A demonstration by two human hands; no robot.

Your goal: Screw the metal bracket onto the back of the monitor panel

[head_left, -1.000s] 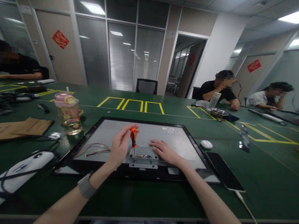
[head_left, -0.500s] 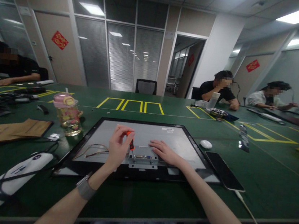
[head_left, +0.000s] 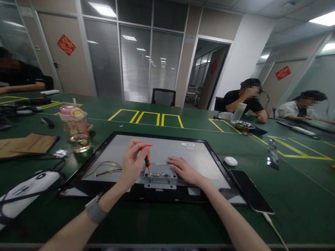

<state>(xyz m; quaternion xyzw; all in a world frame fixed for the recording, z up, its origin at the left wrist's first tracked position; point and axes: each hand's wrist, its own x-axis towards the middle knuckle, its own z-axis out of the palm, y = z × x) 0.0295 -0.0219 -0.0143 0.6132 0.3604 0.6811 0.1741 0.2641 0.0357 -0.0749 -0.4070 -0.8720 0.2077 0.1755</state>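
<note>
A flat panel [head_left: 158,149] with a black frame and grey metal back lies on the green table. Near its front edge sits a metal bracket [head_left: 160,180] with several ports. My left hand [head_left: 133,158] pinches an orange and black screwdriver [head_left: 148,159], its tip pointing down at the left end of the bracket. Fingers spread, my right hand [head_left: 183,169] rests flat on the metal back, just behind and right of the bracket. Thin wires [head_left: 108,169] lie on the panel, left of my left hand.
To the left are a drink bottle [head_left: 75,128], a brown paper bag [head_left: 15,147] and a white power strip [head_left: 11,200] with black cables. On the right lie a white case [head_left: 230,161] and a phone [head_left: 251,191] with its cable. Three people sit across the table.
My left fingers have shifted slightly around the screwdriver handle, which remains at the bracket. My right hand has stayed in place. At the far right, a person's arm has stretched out to the right.
</note>
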